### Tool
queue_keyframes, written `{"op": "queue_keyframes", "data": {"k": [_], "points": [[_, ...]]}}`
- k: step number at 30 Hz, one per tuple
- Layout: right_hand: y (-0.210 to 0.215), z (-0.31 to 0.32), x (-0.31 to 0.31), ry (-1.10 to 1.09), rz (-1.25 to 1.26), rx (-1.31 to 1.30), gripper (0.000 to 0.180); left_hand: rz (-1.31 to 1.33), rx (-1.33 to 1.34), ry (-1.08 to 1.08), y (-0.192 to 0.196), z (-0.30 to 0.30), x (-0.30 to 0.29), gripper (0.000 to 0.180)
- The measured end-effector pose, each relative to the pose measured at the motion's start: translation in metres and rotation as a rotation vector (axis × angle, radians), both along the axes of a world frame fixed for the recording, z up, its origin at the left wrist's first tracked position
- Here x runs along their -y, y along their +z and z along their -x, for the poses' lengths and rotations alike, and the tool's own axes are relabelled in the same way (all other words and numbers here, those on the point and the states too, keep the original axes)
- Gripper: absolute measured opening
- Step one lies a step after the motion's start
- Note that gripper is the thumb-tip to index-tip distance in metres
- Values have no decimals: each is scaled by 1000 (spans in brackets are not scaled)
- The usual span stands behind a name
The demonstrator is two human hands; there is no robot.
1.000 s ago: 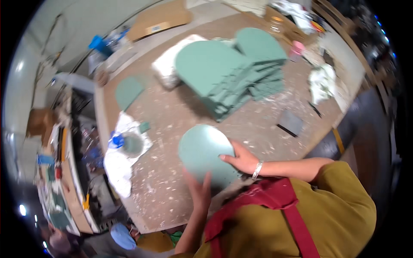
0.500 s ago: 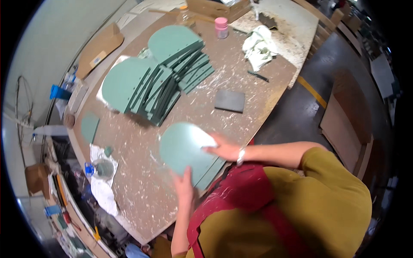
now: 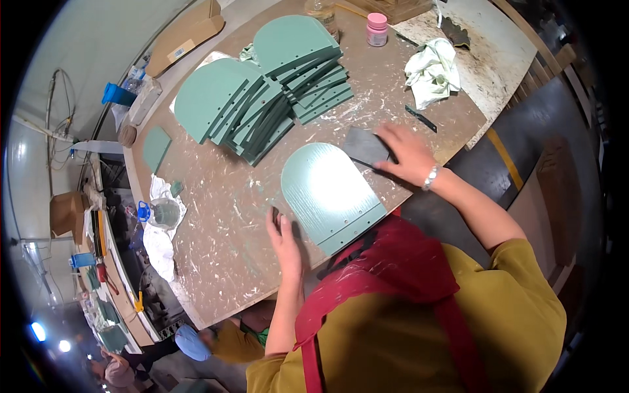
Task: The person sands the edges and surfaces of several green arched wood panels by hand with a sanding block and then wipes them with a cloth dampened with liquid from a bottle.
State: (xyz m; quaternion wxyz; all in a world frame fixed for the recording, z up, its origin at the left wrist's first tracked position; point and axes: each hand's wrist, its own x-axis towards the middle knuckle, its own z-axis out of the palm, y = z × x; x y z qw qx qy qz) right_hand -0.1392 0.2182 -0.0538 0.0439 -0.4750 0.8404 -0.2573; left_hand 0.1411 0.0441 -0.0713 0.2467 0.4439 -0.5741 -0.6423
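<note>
A pale green panel (image 3: pixel 331 190), rounded at its far end, lies flat on the table before me, with a row of small holes along its straight near edge. Light glares off its face. To its left, my left hand (image 3: pixel 285 241) is open and empty, thumb and fingers apart, without gripping the panel. Beyond the panel's right side, my right hand (image 3: pixel 407 156) reaches over a flat dark grey pad (image 3: pixel 365 145). Its fingers are spread across the pad's right part, the thumb near the lower edge; contact is hard to make out.
Stacked green panels (image 3: pixel 216 98) fan out across the far left of the paint-specked table (image 3: pixel 223 216). A pink jar (image 3: pixel 377 29), a white cloth (image 3: pixel 432 72) and a dark strip (image 3: pixel 420 118) lie beyond my right hand. At left, a clear jug (image 3: pixel 164 213) rests on white cloth.
Both hands have let go of the green panel. My right hand has moved away to the grey pad; my left has drawn off to the panel's left. The view has shifted and turned.
</note>
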Motion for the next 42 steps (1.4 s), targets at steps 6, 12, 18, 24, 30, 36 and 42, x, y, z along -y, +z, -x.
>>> {"op": "queue_keyframes", "data": {"k": [6,12,18,24,30,36,42], "points": [[9,10,-1,76,-63,-1,58,374,53,-87,-1,-19,11,35],[48,105,-71,-439,385,-58,53,293,53,42,19,-27,5,26],[-23,239,-160,-949,425,-22,63,325,157,-100,14,-21,24,19],[-79,286,-151,-665,-99,33,62,-137,-399,93,60,31,31,67],[-25,305,-123,-511,521,67,42,-45,-249,156,77,48,37,60],[30,208,-58,-130,446,520,14,251,200,79,59,6,9,63],[0,105,39,412,212,984,48,425,547,-167,79,13,-67,114]]}}
